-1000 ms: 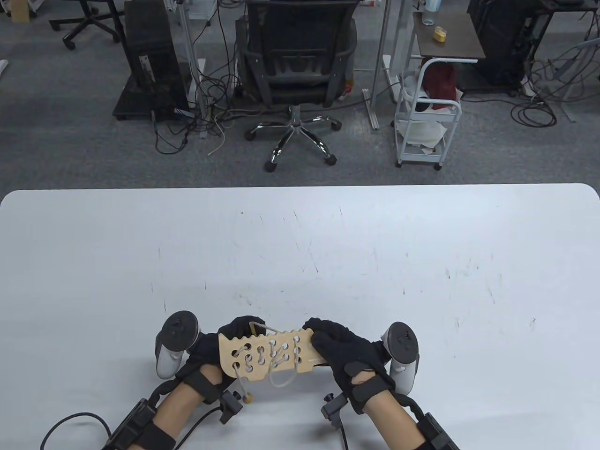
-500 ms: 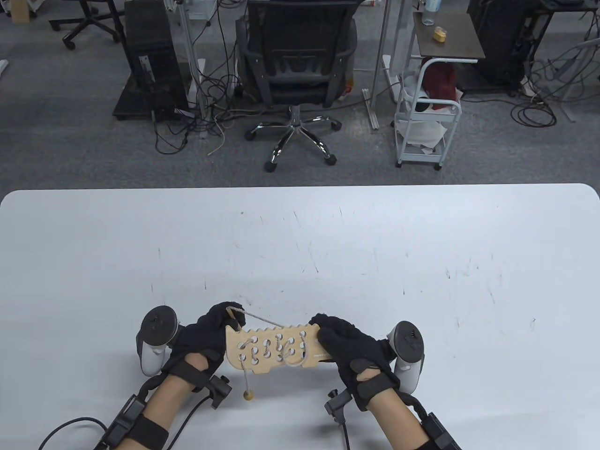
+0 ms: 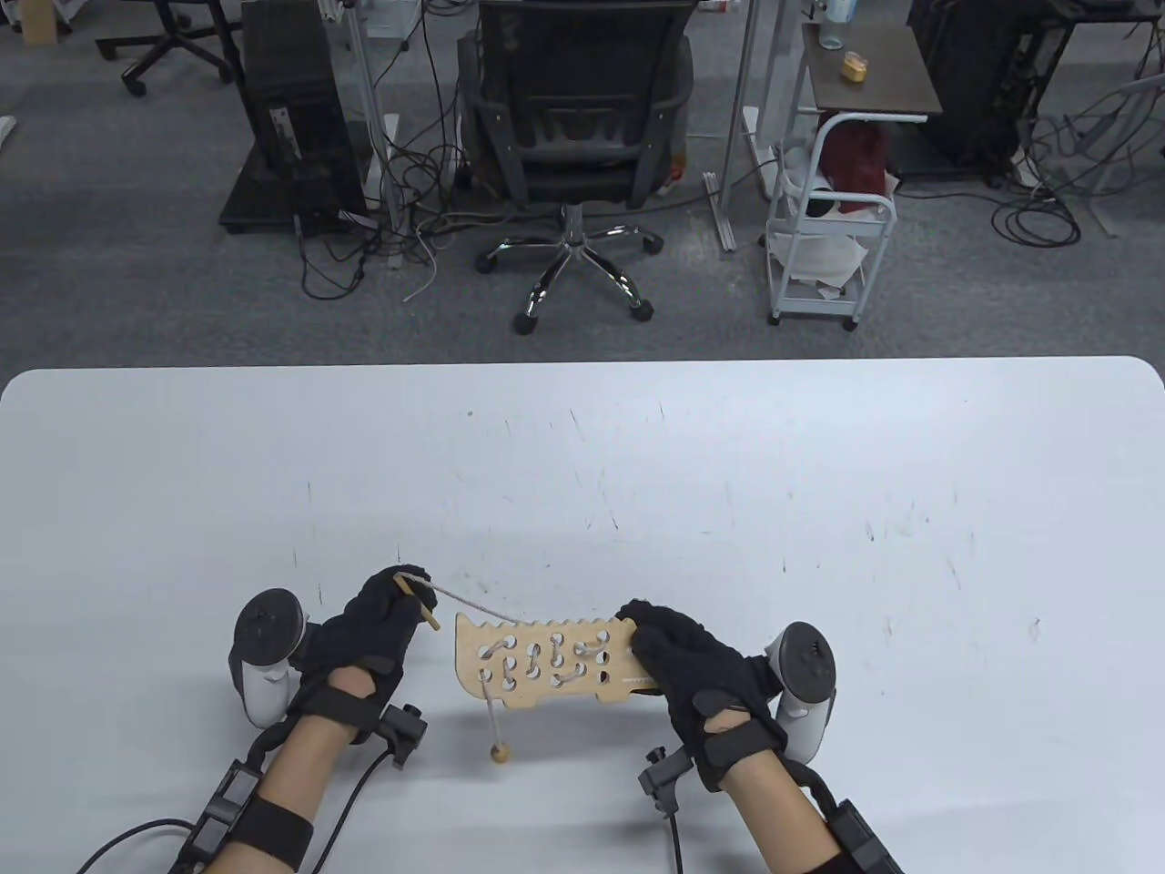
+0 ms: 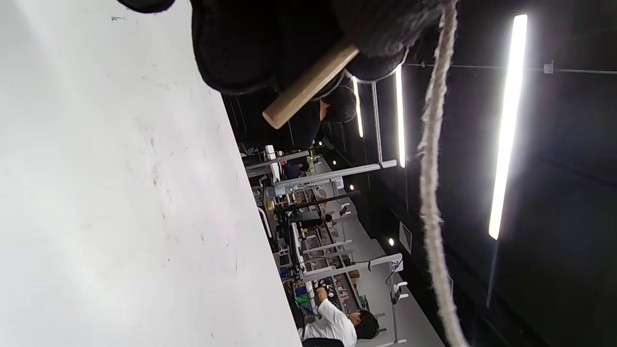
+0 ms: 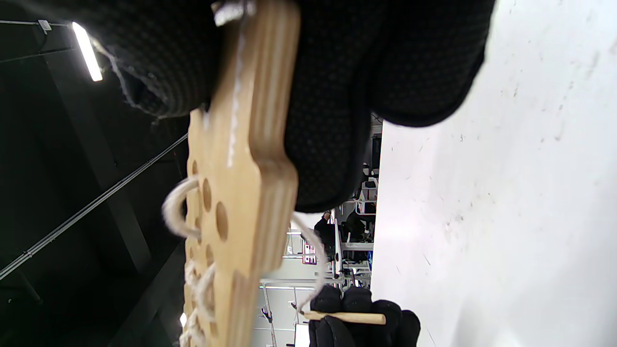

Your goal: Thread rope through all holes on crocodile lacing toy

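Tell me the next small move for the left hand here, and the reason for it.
Probably swing the wooden needle back to the board and aim at an open hole. The left hand pinches the needle off the board's left end, the rope runs straight from it to the top edge, and the right hand grips the other end. Several holes look unlaced.

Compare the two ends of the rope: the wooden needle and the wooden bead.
The wooden needle is a slim stick; the wooden bead is a small ball. The left hand pinches the needle; the bead hangs free below the crocodile board. Both are pale wood on the same rope.
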Demonstrator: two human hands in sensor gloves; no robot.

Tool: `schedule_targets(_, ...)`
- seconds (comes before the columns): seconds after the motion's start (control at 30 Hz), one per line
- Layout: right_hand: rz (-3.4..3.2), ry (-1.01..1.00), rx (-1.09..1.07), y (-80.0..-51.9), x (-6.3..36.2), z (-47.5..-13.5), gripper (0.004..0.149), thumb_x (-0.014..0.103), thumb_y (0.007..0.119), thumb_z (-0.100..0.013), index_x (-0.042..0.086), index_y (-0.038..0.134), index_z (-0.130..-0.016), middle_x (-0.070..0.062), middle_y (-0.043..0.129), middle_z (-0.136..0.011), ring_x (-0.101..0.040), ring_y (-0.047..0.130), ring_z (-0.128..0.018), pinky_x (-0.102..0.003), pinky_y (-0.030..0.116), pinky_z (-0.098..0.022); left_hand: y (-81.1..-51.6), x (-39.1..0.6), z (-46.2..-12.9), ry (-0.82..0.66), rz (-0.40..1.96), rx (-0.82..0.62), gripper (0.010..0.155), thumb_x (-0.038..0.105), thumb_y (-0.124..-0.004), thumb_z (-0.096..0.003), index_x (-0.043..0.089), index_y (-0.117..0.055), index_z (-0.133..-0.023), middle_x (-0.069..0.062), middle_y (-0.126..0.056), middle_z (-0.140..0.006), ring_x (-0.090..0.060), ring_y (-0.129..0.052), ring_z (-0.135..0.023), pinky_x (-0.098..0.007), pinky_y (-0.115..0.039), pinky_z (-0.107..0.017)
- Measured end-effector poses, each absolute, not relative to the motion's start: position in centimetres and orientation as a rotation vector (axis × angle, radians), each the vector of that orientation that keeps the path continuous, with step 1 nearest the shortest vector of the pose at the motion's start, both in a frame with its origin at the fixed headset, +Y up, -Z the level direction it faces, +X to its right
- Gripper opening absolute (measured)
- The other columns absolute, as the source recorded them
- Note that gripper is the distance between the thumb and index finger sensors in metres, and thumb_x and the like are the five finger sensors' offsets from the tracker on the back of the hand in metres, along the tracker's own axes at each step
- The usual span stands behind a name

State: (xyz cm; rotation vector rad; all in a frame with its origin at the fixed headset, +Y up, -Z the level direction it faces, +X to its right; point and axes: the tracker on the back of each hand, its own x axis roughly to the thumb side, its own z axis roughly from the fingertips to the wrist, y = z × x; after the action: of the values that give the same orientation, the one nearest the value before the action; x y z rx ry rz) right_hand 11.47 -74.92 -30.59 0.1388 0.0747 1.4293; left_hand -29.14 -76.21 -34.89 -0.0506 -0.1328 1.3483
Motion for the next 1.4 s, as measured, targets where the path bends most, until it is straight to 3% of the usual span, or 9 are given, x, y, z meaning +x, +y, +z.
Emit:
schedule_targets(0.6,1.404,0.048,0.109,-75.0,12.2,-30.8,0.044,0.039,0.085,-0.044,0.020,0.084,-0.084,-0.003,0.103,-0.064,-0.019,0.110,-0.044,-0.041,0.086,-0.041,-75.9,-30.9,-34.7,-0.067,1.472,0.020,0.048,0.036,-0.070,-0.0446,0.032,-0.071,-0.093,0.001,-0.074,-0.096,-0.028,-0.073,-0.088,-0.058,-0.047,-0.077)
schedule_targets(0.8,1.411,0.053,0.116,-75.1,12.1,-30.8,0.044,0.039,0.085,-0.044,0.020,0.084,-0.084,-0.003,0.104,-0.063,-0.019,0.111,-0.044,-0.041,0.086,-0.041,-75.6,-29.7,-34.7,-0.119,1.459,-0.036,0.050,0.035,-0.072,-0.0439,0.028,-0.072,-0.093,0.000,-0.083,-0.086,-0.027,-0.081,-0.078,-0.059,-0.050,-0.075)
schedule_targets(1.0,1.420,0.066,0.133,-75.1,11.7,-30.7,0.044,0.039,0.085,-0.044,0.020,0.084,-0.084,-0.004,0.104,-0.063,-0.019,0.111,-0.044,-0.041,0.086,-0.041,-75.2,-28.3,-34.3,-0.194,1.438,-0.083,0.069,0.032,-0.074,-0.0450,0.043,-0.046,-0.107,0.001,-0.084,-0.085,-0.028,-0.082,-0.076,-0.059,-0.051,-0.075)
schedule_targets(1.13,1.429,0.079,0.146,-75.2,11.3,-30.7,0.044,0.039,0.085,-0.044,0.020,0.084,-0.084,-0.004,0.104,-0.063,-0.019,0.111,-0.044,-0.041,0.086,-0.041,-75.1,-27.6,-34.1,-0.214,1.418,-0.087,0.061,0.033,-0.079,-0.0448,0.050,-0.062,-0.101,0.001,-0.090,-0.083,-0.028,-0.089,-0.074,-0.059,-0.057,-0.074)
schedule_targets(1.3,1.434,0.090,0.159,-75.2,11.0,-30.6,0.044,0.039,0.085,-0.044,0.020,0.084,-0.084,-0.004,0.104,-0.063,-0.019,0.111,-0.044,-0.041,0.086,-0.041,-75.0,-26.9,-34.1,-0.224,1.381,-0.100,0.048,0.036,-0.087,-0.0411,0.032,-0.081,-0.088,0.004,-0.105,-0.073,-0.022,-0.104,-0.064,-0.054,-0.071,-0.069)
schedule_targets(1.4,1.437,0.097,0.170,-75.2,10.7,-30.5,0.044,0.039,0.085,-0.044,0.020,0.084,-0.084,-0.004,0.104,-0.063,-0.019,0.111,-0.044,-0.041,0.086,-0.041,-75.0,-26.3,-33.9,-0.255,1.372,-0.117,0.045,0.038,-0.089,-0.0401,0.031,-0.085,-0.085,0.004,-0.107,-0.070,-0.021,-0.105,-0.062,-0.052,-0.072,-0.068)
